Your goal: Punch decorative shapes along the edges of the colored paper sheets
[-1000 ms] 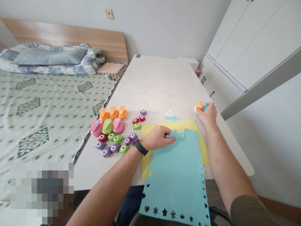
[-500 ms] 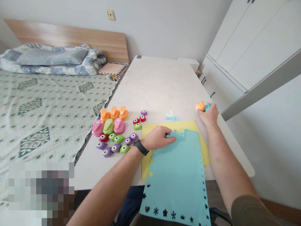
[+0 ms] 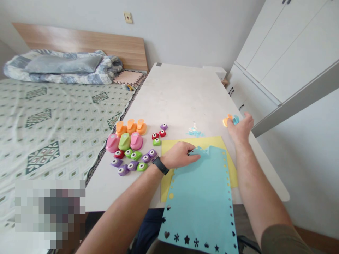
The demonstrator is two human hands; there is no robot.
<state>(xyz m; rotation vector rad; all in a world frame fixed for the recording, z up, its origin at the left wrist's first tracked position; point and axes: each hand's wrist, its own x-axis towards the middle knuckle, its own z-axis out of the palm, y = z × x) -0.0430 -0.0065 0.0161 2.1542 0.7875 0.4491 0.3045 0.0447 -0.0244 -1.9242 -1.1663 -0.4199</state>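
My left hand, with a black band on the wrist, pinches the top left edge of a light blue sheet of paper. Shapes such as a heart, stars, a crown and snowflakes are cut along the sheet's edges, and its lower end hangs past the table edge. Beneath it lies a yellow sheet. On the right, my right hand is open, thumb and fingers apart, beside an orange craft punch and a blue craft punch on the table.
Several orange punches, pink and green punches and small purple, red and green punches stand on the white table at left. Blue paper bits lie beyond the sheets. A bed flanks the table; white cabinets stand right.
My right hand has loosened from the blue punch, its fingers spreading up and to the right. My left hand keeps its pinch on the blue sheet. The view has shifted slightly.
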